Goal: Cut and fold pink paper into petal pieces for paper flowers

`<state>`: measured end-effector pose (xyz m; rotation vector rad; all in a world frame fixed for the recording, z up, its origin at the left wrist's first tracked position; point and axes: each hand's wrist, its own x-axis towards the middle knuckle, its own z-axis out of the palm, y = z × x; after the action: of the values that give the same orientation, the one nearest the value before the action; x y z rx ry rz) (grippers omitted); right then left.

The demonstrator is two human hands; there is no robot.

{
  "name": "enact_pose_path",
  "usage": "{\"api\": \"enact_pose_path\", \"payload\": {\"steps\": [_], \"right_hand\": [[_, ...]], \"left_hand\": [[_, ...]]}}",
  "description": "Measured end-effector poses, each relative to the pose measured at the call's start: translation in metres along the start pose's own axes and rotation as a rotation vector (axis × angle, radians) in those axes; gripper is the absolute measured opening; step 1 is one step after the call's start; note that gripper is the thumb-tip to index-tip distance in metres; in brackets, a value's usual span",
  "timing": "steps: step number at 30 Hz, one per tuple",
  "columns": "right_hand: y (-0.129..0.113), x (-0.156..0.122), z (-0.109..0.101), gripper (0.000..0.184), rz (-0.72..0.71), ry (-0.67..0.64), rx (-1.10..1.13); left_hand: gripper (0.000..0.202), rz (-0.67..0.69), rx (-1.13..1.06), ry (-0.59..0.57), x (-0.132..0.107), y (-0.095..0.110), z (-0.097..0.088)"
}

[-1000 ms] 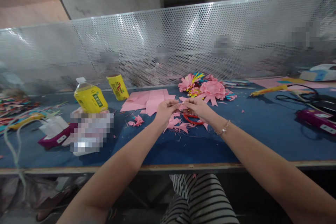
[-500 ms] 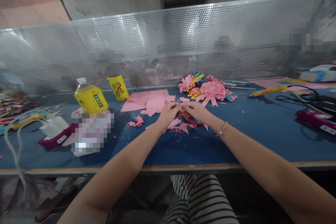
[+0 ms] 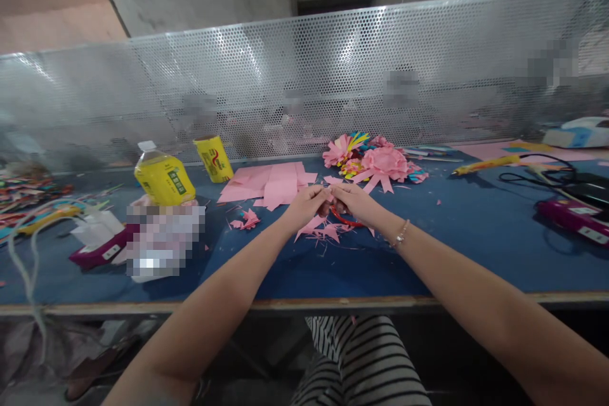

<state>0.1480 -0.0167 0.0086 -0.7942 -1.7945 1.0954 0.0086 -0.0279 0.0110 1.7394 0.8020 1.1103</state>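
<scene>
My left hand (image 3: 310,204) and my right hand (image 3: 353,203) meet over the middle of the table, fingertips together. Between them they pinch a small piece of pink paper (image 3: 329,193), mostly hidden by the fingers. A red-handled tool (image 3: 346,221), perhaps scissors, lies partly covered under my right hand. Pink paper scraps (image 3: 328,231) are scattered just below the hands. Behind my left hand is a stack of pink paper sheets (image 3: 280,184). Beyond my right hand sits a pile of paper flowers (image 3: 385,165) in pink, yellow and blue.
A bottle of yellow liquid (image 3: 164,177), a yellow can (image 3: 213,158) and a purple power strip (image 3: 102,250) stand on the left. A yellow glue gun (image 3: 485,167) and a second purple strip (image 3: 573,219) lie on the right. A perforated metal screen (image 3: 304,57) borders the back.
Both hands stay together at the same spot with only a slight shift of the fingers around the pink paper. The objects on the table have not moved.
</scene>
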Motion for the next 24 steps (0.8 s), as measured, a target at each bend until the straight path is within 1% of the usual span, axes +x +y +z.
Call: {"api": "enact_pose_path", "payload": {"steps": [3, 5, 8, 10, 13, 14, 15, 16, 18, 20, 22, 24], "right_hand": [[0.002, 0.001, 0.003, 0.031, 0.058, 0.027, 0.154], [0.002, 0.001, 0.004, 0.032, 0.1, 0.017, 0.217], [0.003, 0.001, 0.004, 0.031, 0.138, 0.027, 0.254], [0.002, 0.001, 0.002, 0.03, 0.129, 0.043, 0.247], [0.004, 0.002, -0.001, 0.032, 0.093, 0.086, 0.159], [0.006, 0.003, -0.003, 0.032, 0.08, 0.104, 0.098], [0.008, 0.004, -0.005, 0.031, 0.067, 0.12, 0.024], [0.01, 0.005, -0.006, 0.03, 0.055, 0.13, -0.059], [0.014, 0.008, -0.01, 0.026, 0.038, 0.128, -0.227], [0.02, 0.009, -0.012, 0.018, 0.01, 0.103, -0.422], [0.025, 0.008, -0.013, 0.01, -0.036, 0.081, -0.666], [0.03, 0.006, -0.013, 0.017, -0.046, 0.08, -0.882]], "left_hand": [[0.028, -0.014, 0.019, -0.011, -0.001, 0.001, 0.0], [0.027, -0.027, 0.059, -0.02, -0.002, 0.005, -0.002], [0.024, -0.032, 0.21, -0.036, -0.003, 0.016, -0.014], [0.022, -0.005, 0.384, 0.042, -0.004, 0.026, -0.027], [0.024, 0.025, 0.761, 0.251, -0.005, 0.038, -0.053], [0.023, 0.012, 0.887, 0.309, -0.005, 0.041, -0.061], [0.023, -0.037, 0.992, 0.341, -0.006, 0.043, -0.068], [0.023, -0.095, 1.068, 0.348, -0.007, 0.043, -0.074], [0.023, -0.196, 1.207, 0.311, -0.008, 0.042, -0.084], [0.023, -0.281, 1.329, 0.194, -0.008, 0.038, -0.093], [0.023, -0.388, 1.423, 0.052, -0.007, 0.032, -0.1], [0.025, -0.496, 1.481, -0.042, -0.006, 0.026, -0.107]]}}
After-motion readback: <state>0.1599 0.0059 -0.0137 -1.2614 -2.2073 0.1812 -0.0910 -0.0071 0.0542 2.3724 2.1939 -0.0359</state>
